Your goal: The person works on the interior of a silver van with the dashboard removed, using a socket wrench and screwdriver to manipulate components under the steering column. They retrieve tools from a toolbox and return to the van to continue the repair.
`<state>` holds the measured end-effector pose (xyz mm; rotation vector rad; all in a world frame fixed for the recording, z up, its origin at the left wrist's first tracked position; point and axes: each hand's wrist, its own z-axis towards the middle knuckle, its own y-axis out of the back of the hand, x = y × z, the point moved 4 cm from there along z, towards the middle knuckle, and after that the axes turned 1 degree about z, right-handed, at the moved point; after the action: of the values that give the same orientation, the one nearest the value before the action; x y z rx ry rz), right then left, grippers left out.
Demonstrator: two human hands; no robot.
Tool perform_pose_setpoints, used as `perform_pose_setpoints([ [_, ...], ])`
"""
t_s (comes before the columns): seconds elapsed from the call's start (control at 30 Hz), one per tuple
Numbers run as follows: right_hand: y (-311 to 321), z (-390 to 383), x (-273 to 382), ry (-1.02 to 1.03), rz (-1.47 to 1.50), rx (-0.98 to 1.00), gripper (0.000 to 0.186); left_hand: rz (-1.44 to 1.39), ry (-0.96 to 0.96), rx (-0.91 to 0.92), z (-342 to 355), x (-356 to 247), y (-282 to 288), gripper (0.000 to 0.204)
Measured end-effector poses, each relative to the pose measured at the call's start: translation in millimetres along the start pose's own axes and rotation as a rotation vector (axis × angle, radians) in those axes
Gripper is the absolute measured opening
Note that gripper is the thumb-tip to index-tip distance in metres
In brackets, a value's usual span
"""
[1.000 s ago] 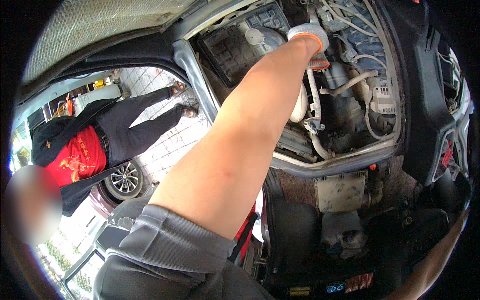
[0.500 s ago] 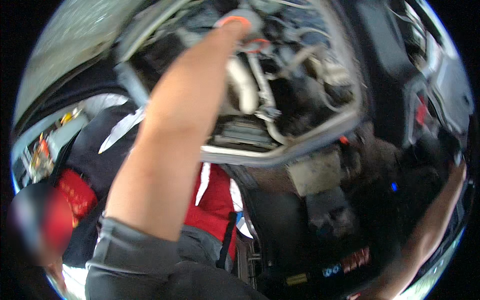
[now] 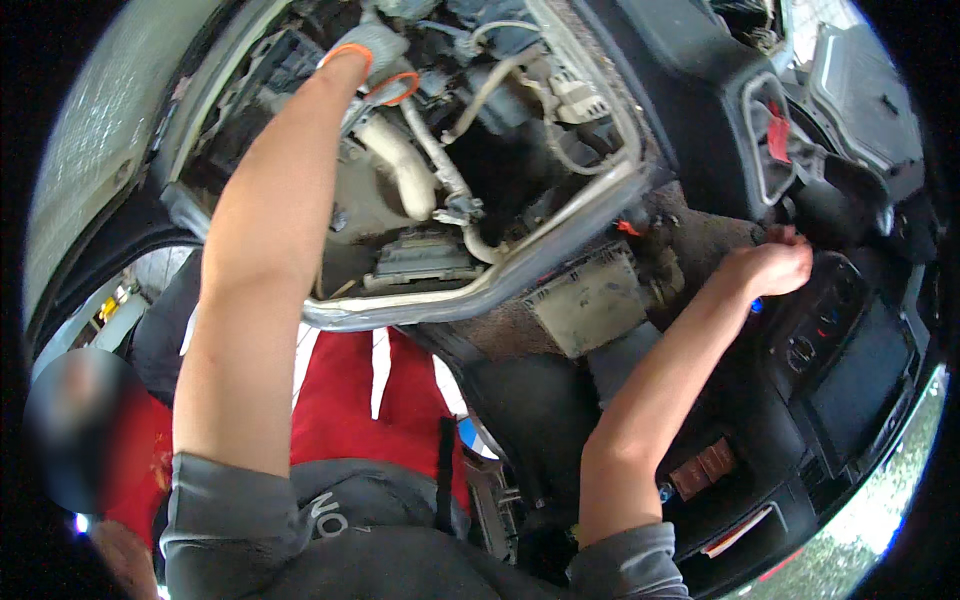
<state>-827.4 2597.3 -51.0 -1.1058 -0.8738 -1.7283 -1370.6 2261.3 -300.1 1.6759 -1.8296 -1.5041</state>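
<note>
My left hand (image 3: 371, 52), in a grey glove with an orange cuff, reaches into the open engine bay (image 3: 520, 170) among hoses and metal parts; its fingers are hidden. Beside it is another orange-edged grey item (image 3: 397, 90), partly obscured. A pale curved duct (image 3: 404, 175) runs just below that hand, next to a bracketed metal pipe (image 3: 450, 180). Bare and curled, my right hand (image 3: 780, 260) is at a dark fitting beside the black console (image 3: 830, 320); I cannot make out what its fingertips hold.
A co-worker (image 3: 135, 460) in red and dark clothing is close on the left. Black trim with a red tab (image 3: 776, 135) borders the opening on the right. A pale panel (image 3: 590, 300) lies below the opening. Red fabric (image 3: 340, 390) shows at my front.
The view has swung, so the engine bay sits further left. My right arm has come up into view toward the console. My left hand remains reached into the bay.
</note>
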Motion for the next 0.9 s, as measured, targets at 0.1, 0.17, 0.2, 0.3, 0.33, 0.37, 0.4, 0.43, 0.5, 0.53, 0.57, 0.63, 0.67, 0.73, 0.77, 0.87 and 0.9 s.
perform_pose_setpoints([
  [0.1, 57.8, -99.2, -82.8, -0.212, -0.393, 0.268, 0.022, 0.693, -0.356, 0.314, -24.0, -56.6, 6.4, 0.044],
  [0.17, 64.8, -177.7, -117.1, 0.111, -0.764, 0.659, 0.027, 0.467, -0.146, 0.215, -5.9, -14.3, -5.6, 0.046],
  [0.2, 62.9, -205.4, -117.3, -0.122, -0.695, 0.845, 0.032, 0.346, -0.043, 0.173, 3.0, 2.2, -10.4, 0.046],
  [0.3, 122.9, -241.9, -203.2, -0.268, -0.876, 1.238, 0.047, 0.128, 0.043, 0.166, -0.4, -17.7, -6.2, 0.048],
  [0.33, 123.7, -255.4, -197.6, -0.205, -1.040, 1.372, 0.050, 0.131, 0.045, 0.101, -3.7, -20.3, -1.4, 0.049],
  [0.37, 116.5, -262.4, -191.5, 0.060, -1.333, 1.592, 0.055, 0.108, 0.067, 0.048, -2.4, -12.9, -1.4, 0.048],
  [0.4, 110.1, -269.8, -186.9, 0.370, -1.616, 1.778, 0.059, 0.087, 0.086, -0.005, 0.1, -6.0, -0.7, 0.048],
  [0.43, 105.9, -276.5, -177.4, 0.426, -1.654, 1.829, 0.062, 0.077, 0.107, 0.035, 0.3, -7.5, -0.2, 0.050],
  [0.5, 96.2, -291.3, -163.2, 0.564, -1.719, 1.935, 0.068, 0.062, 0.100, 0.082, 0.0, -7.1, 0.8, 0.052],
  [0.53, 104.2, -298.4, -177.5, 0.594, -1.822, 1.932, 0.082, 0.069, 0.090, 0.081, 2.5, -11.1, -3.1, 0.052],
  [0.57, 103.8, -304.7, -184.5, 0.566, -1.822, 1.944, 0.083, 0.075, 0.088, 0.073, 6.9, -10.7, -5.6, 0.051],
  [0.63, 99.9, -312.9, -200.0, 0.506, -1.797, 1.980, 0.085, 0.095, 0.101, 0.055, 20.3, -1.1, -11.7, 0.050],
  [0.67, 96.8, -315.5, -207.4, 0.473, -1.772, 2.003, 0.086, 0.106, 0.100, 0.035, 26.1, 8.5, -17.1, 0.049],
  [0.73, 106.0, -312.8, -236.3, 0.324, -1.690, 1.976, 0.086, 0.176, 0.022, 0.079, 44.6, 14.1, -27.8, 0.049],
  [0.77, 111.6, -312.4, -241.1, -0.186, -1.446, 1.786, 0.085, 0.157, 0.013, 0.076, 38.3, -2.6, -25.7, 0.048],
  [0.87, 94.9, -321.1, -219.1, -1.557, -0.023, 0.420, 0.083, 0.151, 0.066, 0.098, 30.0, -2.4, -13.3, 0.047],
  [0.9, 86.2, -327.1, -203.5, -1.621, -0.013, 0.460, 0.082, 0.089, 0.133, 0.068, 26.3, 15.9, -13.6, 0.049],
])
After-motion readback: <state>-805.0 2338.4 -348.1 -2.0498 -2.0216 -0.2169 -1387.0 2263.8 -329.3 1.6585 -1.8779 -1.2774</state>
